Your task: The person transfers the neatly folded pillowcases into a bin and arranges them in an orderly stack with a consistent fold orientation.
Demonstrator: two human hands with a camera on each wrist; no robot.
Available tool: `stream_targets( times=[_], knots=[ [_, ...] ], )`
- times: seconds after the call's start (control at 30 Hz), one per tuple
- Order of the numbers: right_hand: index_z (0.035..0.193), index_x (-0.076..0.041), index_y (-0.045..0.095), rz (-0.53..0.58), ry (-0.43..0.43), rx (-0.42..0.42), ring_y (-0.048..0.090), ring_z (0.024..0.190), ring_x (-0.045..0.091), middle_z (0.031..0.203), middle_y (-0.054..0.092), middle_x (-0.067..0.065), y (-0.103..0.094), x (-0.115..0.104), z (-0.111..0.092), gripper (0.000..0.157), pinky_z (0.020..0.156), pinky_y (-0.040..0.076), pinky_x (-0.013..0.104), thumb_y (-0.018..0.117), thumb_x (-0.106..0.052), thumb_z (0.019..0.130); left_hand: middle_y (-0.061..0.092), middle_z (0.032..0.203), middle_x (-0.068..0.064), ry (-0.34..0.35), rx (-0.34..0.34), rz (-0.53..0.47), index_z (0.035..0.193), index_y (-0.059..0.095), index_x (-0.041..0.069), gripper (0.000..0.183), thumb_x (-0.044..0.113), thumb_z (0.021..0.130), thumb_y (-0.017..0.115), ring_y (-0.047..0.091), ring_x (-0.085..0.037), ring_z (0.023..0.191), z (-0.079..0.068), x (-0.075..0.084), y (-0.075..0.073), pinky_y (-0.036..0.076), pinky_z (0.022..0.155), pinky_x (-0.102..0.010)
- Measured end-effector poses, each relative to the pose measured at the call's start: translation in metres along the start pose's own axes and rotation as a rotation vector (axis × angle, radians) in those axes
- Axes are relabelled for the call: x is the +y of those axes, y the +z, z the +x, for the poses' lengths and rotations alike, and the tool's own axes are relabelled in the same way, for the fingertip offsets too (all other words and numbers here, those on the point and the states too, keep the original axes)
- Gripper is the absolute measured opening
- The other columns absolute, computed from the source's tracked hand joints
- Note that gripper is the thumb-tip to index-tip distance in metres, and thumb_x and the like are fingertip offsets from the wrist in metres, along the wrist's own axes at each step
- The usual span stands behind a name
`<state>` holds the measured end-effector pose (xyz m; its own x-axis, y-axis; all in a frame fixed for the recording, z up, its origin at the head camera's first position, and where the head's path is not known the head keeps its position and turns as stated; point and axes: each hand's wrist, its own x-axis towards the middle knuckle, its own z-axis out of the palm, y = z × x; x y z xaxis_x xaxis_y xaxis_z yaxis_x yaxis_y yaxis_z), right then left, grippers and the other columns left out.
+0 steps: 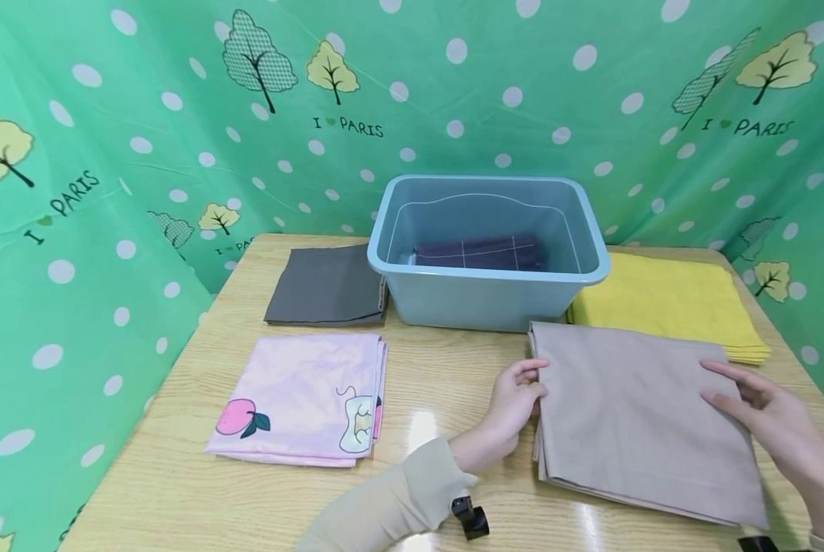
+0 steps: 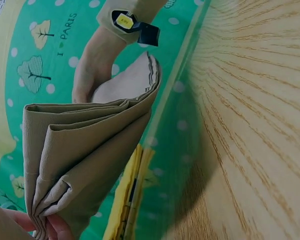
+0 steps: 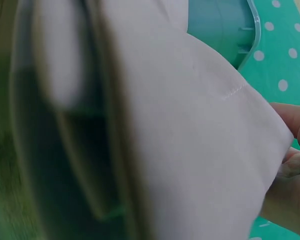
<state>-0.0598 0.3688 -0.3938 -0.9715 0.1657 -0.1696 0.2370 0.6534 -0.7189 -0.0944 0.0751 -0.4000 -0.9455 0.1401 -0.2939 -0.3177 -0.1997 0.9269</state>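
A folded taupe cloth [image 1: 639, 414] of several layers is raised at the front right of the table, its broad face toward the head view. My left hand [image 1: 511, 406] pinches its left edge, thumb in front; in the left wrist view, fingers [image 2: 60, 227] gather the layers at a bunched end. On the opposite side my right hand [image 1: 773, 406] holds the right edge, thumb and forefinger lying over the front face and the other fingers partly hidden behind. The right wrist view shows the cloth [image 3: 205, 125] close up, with a thumb and fingers gripping its corner.
Behind the cloth stands a blue plastic tub [image 1: 480, 299] with a dark purple checked cloth [image 1: 480, 253] inside. A folded yellow cloth [image 1: 667, 299] lies right of it, a dark grey cloth [image 1: 329, 284] left. Nearer lies a pink printed cloth [image 1: 301, 391] on the wooden table [image 1: 246, 506].
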Motion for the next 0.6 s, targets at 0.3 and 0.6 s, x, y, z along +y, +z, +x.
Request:
stream_targets(
  times=[0.3, 0.6],
  knots=[
    [0.138, -0.032, 0.029, 0.009, 0.008, -0.037, 0.014, 0.128, 0.031, 0.147, 0.005, -0.004, 0.004, -0.010, 0.000, 0.056, 0.083, 0.039, 0.028, 0.050, -0.044, 0.086, 0.053, 0.092, -0.001, 0.015, -0.002, -0.003, 0.104, 0.061, 0.005, 0.036, -0.009, 0.072, 0.053, 0.045, -0.008, 0.066, -0.003, 0.004, -0.014, 0.040, 0.055, -0.022],
    [0.137, -0.031, 0.031, 0.076, -0.013, -0.074, 0.009, 0.130, 0.026, 0.145, 0.006, -0.009, 0.009, -0.023, -0.002, 0.055, 0.071, 0.036, 0.008, 0.051, -0.040, 0.087, 0.054, 0.094, -0.003, 0.027, -0.023, -0.008, 0.107, 0.059, 0.004, 0.035, -0.008, 0.074, 0.053, 0.048, -0.007, 0.066, -0.007, 0.007, -0.028, 0.042, 0.058, -0.022]
  ],
)
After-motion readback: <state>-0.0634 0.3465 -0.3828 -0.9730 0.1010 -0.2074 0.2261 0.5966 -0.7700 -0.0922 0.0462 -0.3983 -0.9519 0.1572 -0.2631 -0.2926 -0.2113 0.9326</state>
